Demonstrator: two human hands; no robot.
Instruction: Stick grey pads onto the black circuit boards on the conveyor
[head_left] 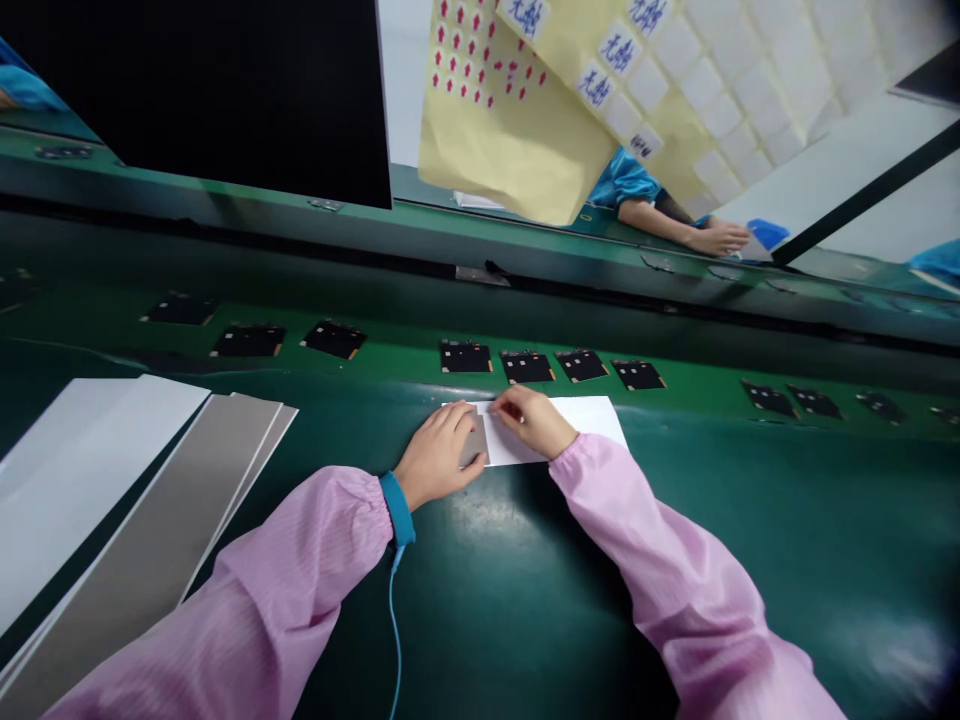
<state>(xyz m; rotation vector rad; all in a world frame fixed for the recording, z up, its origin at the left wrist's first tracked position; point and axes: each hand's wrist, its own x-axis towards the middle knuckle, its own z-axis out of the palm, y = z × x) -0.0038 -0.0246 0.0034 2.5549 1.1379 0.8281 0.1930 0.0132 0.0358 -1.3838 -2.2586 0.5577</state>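
A white sheet (592,412) lies on the green work surface straight in front of me. On its left part is a small grey piece (475,441), mostly covered by my left hand (441,452). That hand rests flat with its fingers stretched out, pressing the piece from above. My right hand (535,421) is over the middle of the sheet, close to the grey piece's right edge. Its thumb and fingers are pinched together; whatever is between them is too small or hidden to make out. A blue wrist strap (397,508) with a cord circles my left wrist.
White and grey strips (169,500) lie at the left. Beyond my hands, several black circuit boards (465,356) sit in a row on a green belt (405,370). A dark panel (247,90) and yellow label sheets (510,150) hang above. Across the line, a co-worker's hand (718,238) shows.
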